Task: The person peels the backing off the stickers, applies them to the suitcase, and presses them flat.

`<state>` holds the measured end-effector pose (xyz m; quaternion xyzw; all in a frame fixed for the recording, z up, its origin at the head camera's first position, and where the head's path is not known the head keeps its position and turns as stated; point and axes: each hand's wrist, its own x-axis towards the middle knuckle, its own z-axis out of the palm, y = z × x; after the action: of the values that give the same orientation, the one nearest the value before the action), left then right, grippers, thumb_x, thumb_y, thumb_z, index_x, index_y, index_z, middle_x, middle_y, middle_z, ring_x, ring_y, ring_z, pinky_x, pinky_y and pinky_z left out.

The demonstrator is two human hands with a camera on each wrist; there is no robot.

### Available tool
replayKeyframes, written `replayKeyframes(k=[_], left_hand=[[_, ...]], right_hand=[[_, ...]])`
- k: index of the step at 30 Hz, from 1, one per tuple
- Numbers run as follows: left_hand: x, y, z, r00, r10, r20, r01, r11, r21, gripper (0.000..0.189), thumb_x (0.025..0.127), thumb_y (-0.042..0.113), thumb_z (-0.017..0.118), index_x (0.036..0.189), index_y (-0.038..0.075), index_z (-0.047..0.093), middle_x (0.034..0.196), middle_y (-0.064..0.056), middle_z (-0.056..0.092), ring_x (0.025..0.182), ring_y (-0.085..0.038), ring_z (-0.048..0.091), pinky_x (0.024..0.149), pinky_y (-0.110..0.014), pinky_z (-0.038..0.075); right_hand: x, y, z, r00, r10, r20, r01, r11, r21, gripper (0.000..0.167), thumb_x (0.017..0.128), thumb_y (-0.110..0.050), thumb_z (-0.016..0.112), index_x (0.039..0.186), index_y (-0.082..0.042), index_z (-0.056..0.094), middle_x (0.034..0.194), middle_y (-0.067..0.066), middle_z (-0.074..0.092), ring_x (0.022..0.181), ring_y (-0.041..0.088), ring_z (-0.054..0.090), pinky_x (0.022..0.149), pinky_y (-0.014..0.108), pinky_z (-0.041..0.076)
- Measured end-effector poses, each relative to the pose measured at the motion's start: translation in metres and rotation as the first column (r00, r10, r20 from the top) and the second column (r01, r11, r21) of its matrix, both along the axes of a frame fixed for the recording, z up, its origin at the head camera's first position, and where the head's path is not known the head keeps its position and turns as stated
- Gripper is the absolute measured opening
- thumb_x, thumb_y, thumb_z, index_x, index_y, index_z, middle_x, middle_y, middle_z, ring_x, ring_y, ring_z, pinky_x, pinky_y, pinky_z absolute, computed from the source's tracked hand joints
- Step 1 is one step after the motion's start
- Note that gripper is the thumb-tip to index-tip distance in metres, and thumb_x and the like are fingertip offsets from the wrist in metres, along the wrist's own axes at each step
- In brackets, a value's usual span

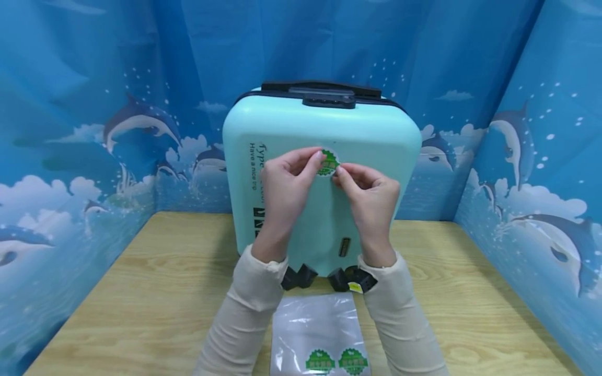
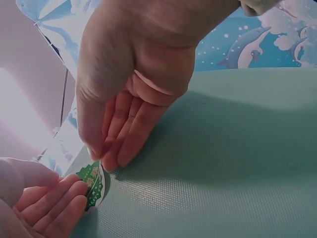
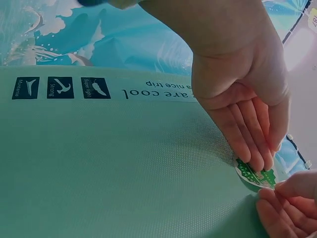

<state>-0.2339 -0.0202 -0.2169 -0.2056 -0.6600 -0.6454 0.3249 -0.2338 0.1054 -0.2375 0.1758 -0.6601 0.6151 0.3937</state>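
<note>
My left hand (image 1: 290, 176) at nine o'clock and right hand (image 1: 371, 189) at four pinch a round sticker (image 1: 331, 161), print facing me.

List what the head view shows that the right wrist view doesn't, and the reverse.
Only the head view: the light wood-grain tabletop, a glossy pale plastic sheet bearing two round green stickers, and the black handle atop the mint-green textured suitcase.

Only the right wrist view: a bright white glare at the right, and legible words, "Strong" and "Super light", on the dark square icons.

Both: the suitcase, the blue dolphin-print curtain, and the left hand and right hand pinching a round green-and-white sticker.
</note>
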Motion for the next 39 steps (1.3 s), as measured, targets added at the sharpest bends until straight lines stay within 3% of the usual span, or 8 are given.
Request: replayKeyframes(k=[15, 30, 39], left_hand=[[0.001, 0.005, 0.004, 0.996, -0.064, 0.055, 0.067, 0.997, -0.050, 0.016, 0.088, 0.011, 0.067, 0.100, 0.002, 0.071, 0.095, -0.007, 0.072, 0.083, -0.010, 0.069, 0.073, -0.023, 0.056], [0.000, 0.007, 0.001, 0.996, -0.066, 0.065, 0.071, 0.995, -0.070, 0.016, 0.088, 0.011, 0.066, 0.101, 0.001, 0.071, 0.096, -0.008, 0.072, 0.084, -0.009, 0.069, 0.075, -0.022, 0.055], [0.002, 0.009, -0.004, 0.994, -0.067, 0.090, 0.077, 0.990, -0.121, 0.016, 0.089, 0.013, 0.065, 0.100, 0.003, 0.072, 0.091, -0.006, 0.073, 0.078, -0.008, 0.068, 0.062, -0.021, 0.054]], right_hand=[[0.001, 0.003, -0.003, 1.000, 0.007, -0.004, -0.007, 1.000, 0.016, 0.018, 0.084, -0.015, 0.072, 0.093, 0.000, 0.073, 0.087, 0.015, 0.072, 0.073, 0.014, 0.070, 0.071, 0.030, 0.057], [0.005, 0.007, -0.007, 0.999, 0.025, 0.033, -0.027, 0.998, 0.053, 0.018, 0.085, -0.014, 0.070, 0.096, 0.000, 0.073, 0.090, 0.015, 0.072, 0.075, 0.013, 0.070, 0.072, 0.029, 0.057], [0.012, 0.017, -0.020, 0.997, 0.042, 0.071, -0.049, 0.995, 0.090, 0.017, 0.086, -0.012, 0.069, 0.097, 0.000, 0.072, 0.092, 0.015, 0.072, 0.078, 0.011, 0.070, 0.073, 0.028, 0.057]])
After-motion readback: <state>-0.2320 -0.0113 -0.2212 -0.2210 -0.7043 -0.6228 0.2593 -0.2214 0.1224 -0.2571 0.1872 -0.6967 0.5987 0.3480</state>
